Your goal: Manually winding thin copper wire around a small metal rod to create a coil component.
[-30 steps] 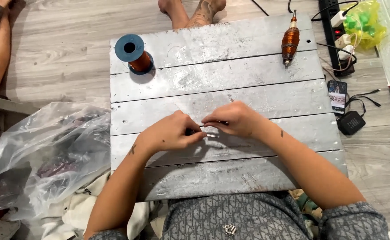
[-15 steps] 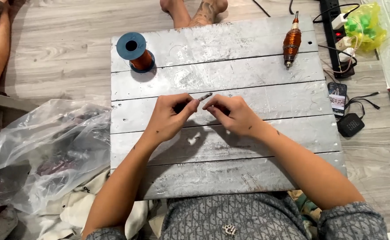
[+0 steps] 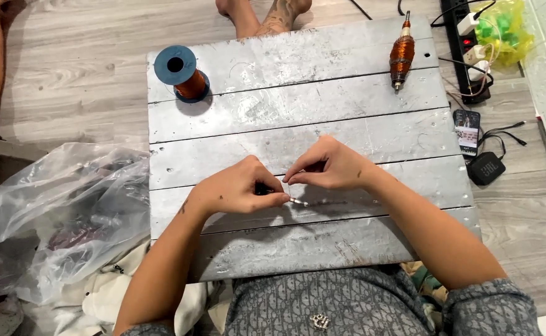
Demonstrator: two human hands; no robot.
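Note:
My left hand [image 3: 239, 188] and my right hand [image 3: 329, 165] meet over the middle of a grey plank board [image 3: 298, 249] on my lap. The left fingers pinch a small thin part [image 3: 298, 201] with a pale tip that pokes out to the right. Just above that part, the right fingertips are pinched together, touching or almost touching it. A blue spool of copper wire [image 3: 181, 74] stands at the board's far left corner. A copper-wound spindle [image 3: 401, 53] lies at the far right.
A clear plastic bag [image 3: 55, 218] with dark contents lies on the floor at left. A phone [image 3: 467, 130], a small black speaker [image 3: 485, 167], a power strip [image 3: 466, 43] and a yellow bag [image 3: 502, 31] are at right. Another person's feet [image 3: 263, 15] rest beyond the board.
Both hands came back toward me from the board's middle plank and closed together. The thin part now lies level between the fingertips.

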